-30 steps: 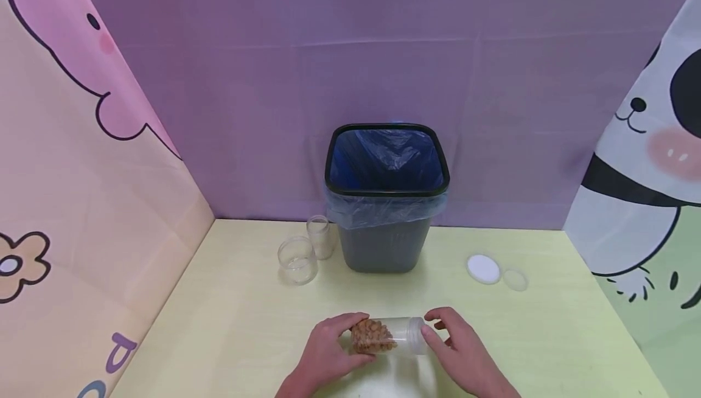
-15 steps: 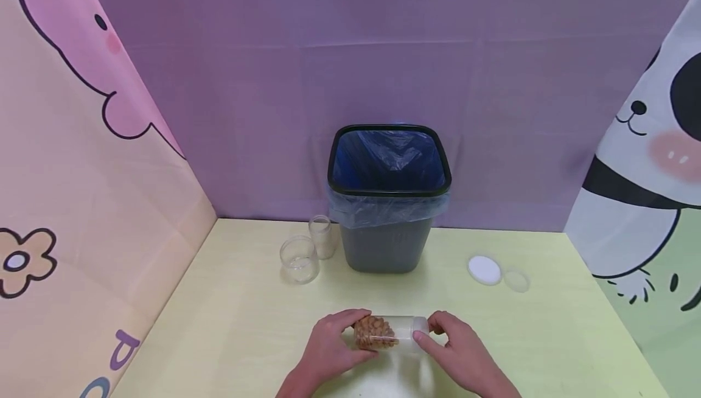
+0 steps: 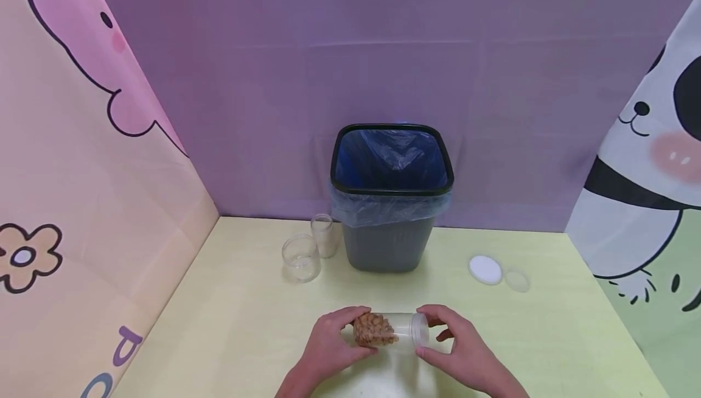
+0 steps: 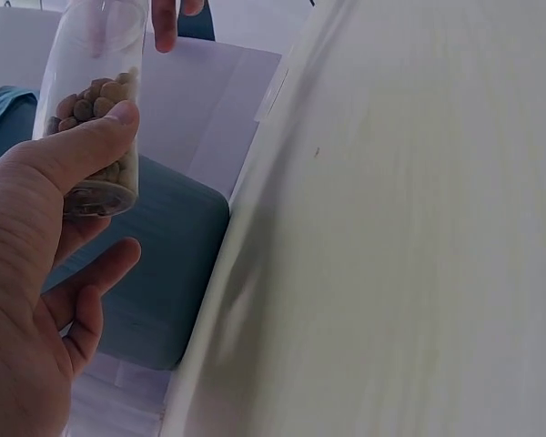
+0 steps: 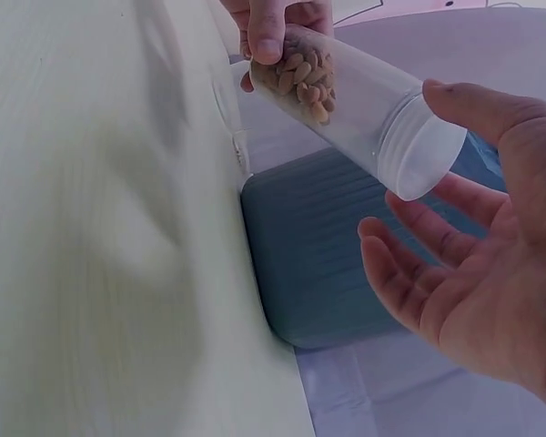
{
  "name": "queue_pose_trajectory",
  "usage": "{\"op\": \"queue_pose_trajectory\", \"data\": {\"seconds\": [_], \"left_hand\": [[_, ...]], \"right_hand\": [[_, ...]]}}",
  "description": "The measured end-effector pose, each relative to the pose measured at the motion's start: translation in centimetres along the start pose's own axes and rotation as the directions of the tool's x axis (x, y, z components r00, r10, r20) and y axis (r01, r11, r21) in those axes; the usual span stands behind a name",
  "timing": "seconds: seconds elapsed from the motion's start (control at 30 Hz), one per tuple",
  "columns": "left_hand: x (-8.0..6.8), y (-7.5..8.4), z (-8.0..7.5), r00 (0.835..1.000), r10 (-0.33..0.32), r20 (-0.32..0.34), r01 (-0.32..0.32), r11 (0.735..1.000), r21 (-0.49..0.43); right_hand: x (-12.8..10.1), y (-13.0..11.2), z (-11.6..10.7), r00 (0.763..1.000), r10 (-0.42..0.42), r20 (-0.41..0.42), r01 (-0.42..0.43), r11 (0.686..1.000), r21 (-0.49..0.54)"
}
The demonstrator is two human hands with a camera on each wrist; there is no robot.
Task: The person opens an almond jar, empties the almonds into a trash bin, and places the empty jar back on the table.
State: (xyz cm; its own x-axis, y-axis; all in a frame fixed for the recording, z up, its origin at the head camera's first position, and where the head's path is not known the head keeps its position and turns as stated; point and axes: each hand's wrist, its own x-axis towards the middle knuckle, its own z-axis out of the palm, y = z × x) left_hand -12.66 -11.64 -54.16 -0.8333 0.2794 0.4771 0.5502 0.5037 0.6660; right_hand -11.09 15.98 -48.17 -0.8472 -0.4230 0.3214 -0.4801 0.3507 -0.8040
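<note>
A clear plastic jar (image 3: 397,329) lies on its side between both hands, just above the yellow-green table (image 3: 246,325). Brown nuts (image 3: 372,330) fill its bottom end. My left hand (image 3: 333,344) grips that end, thumb over the nuts (image 4: 96,100). My right hand (image 3: 454,344) curls round the pale lid end (image 3: 420,328). In the right wrist view the thumb of the right hand (image 5: 473,246) touches the lid (image 5: 423,150), while the fingers below stand slightly apart from it.
A dark bin (image 3: 386,249) with a blue liner stands at the back centre. Two empty clear jars (image 3: 300,257) (image 3: 324,235) sit to its left. A white lid (image 3: 485,269) and a clear lid (image 3: 516,280) lie to its right. Printed cloth walls enclose three sides.
My right hand has closed in round the lid end and the jar has shifted slightly left. The left hand keeps its grip on the nut end.
</note>
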Motion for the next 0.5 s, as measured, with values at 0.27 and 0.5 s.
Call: {"op": "queue_pose_trajectory", "data": {"seconds": [0.27,0.5], "left_hand": [[-0.23,-0.09,-0.05,1.0,-0.029,-0.004,0.029,0.999,-0.013],[-0.19,-0.18,-0.02,1.0,-0.015,0.004,0.015,1.0,-0.018]], "right_hand": [[-0.1,0.13,0.39,1.0,0.01,0.008,-0.01,1.0,0.025],[0.14,-0.41,0.6,0.969,0.242,-0.044,-0.244,0.969,-0.048]]}}
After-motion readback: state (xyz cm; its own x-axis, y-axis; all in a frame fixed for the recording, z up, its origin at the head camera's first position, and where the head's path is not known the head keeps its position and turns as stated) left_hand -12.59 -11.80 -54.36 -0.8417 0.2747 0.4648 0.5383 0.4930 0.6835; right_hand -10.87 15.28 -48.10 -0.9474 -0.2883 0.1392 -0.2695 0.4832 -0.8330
